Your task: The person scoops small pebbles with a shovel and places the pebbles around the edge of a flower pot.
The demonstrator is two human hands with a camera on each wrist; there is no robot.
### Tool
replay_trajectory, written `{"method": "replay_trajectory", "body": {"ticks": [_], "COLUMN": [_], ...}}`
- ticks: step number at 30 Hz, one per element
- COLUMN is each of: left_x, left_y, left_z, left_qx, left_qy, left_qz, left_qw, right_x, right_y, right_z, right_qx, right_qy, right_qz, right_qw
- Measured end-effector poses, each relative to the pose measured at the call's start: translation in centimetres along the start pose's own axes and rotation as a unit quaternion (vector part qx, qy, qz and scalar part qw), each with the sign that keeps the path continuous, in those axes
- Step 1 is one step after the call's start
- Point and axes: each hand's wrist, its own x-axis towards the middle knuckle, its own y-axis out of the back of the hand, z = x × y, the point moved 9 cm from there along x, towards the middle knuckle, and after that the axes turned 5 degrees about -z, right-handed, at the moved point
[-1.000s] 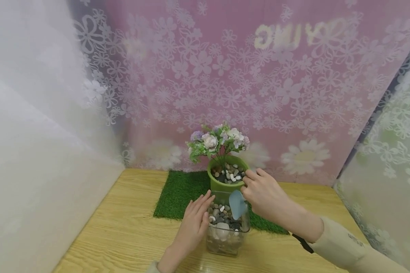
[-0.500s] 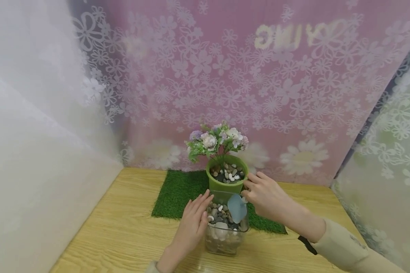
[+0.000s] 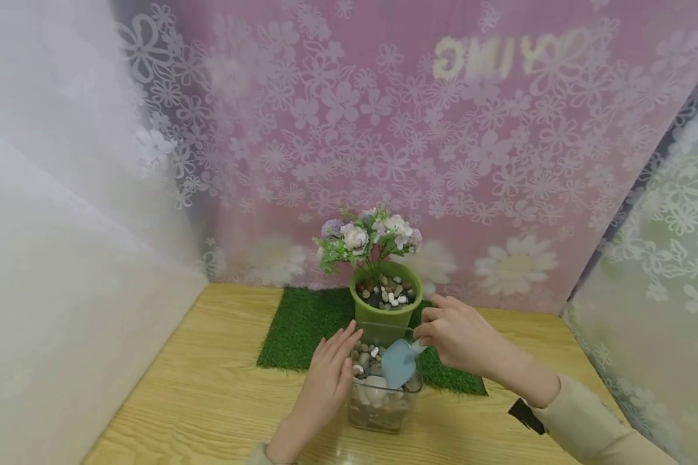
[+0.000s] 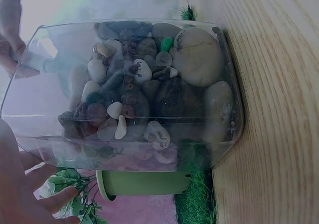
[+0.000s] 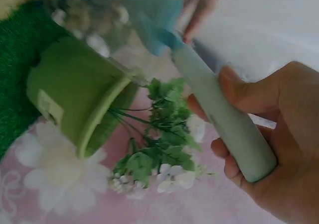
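A clear plastic container (image 3: 378,423), partly filled with pebbles (image 4: 142,69), stands on the table in front of the green flower pot (image 3: 375,316). My left hand (image 3: 328,374) rests against the container's left rim, fingers extended. My right hand (image 3: 462,337) grips the pale handle (image 5: 224,114) of a small garden trowel (image 3: 399,363). Its blue blade is tilted down inside the container, over the pebbles at the right side. In the right wrist view the fingers wrap round the handle, thumb along its upper side; the blade is blurred there.
Artificial flowers (image 3: 356,237) rise from the pot, which holds white and brown pebbles. Under the pot lies a green turf mat (image 3: 305,329) on the wooden table (image 3: 198,394). A pink floral curtain (image 3: 326,155) closes off the back, and pale sheets hang at both sides.
The trowel blade has swung down and left, deeper into the container, and more of its handle shows. My right hand has shifted slightly right and down; the left hand stays at the rim.
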Motion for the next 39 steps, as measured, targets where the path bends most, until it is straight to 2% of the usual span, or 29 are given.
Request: {"method": "replay_trajectory", "body": {"ticks": [3,8,11,15,19,27,35,39], "left_x": [0.0,0.0,0.1,0.0,0.1,0.2,0.2,0.2], "left_y": [0.1,0.1,0.1,-0.1,-0.1,0.2,0.2,0.0], "left_z": [0.1,0.1,0.1,0.1,0.1,0.2,0.0,-0.1], "left_qx": [-0.003,0.008,0.011,0.01,0.003,0.004,-0.003,0.002], "left_qy": [-0.004,-0.01,-0.011,-0.011,-0.007,-0.015,-0.015,-0.015], "left_qz": [0.003,0.006,0.01,0.009,0.008,0.008,0.013,0.004], "left_qw": [1.0,0.9999,0.9998,0.9999,0.9999,0.9999,0.9998,0.9999], "right_x": [-0.5,-0.6,-0.7,-1.3,-2.6,-3.3,-3.7,-3.1], "right_y": [-0.5,-0.6,-0.6,-0.7,-1.2,-2.5,-3.2,-3.7], "right_z": [-0.1,-0.3,-0.3,-0.3,-0.2,0.3,1.1,1.9], "right_qx": [0.011,0.0,-0.003,0.005,0.027,0.07,0.093,0.107], "right_qy": [0.017,-0.003,0.0,0.018,0.019,0.013,0.059,0.046], "right_qz": [0.02,0.022,0.032,0.079,0.125,0.167,0.186,0.164], "right_qw": [0.9996,0.9998,0.9995,0.9967,0.9916,0.9834,0.9764,0.9795]}}
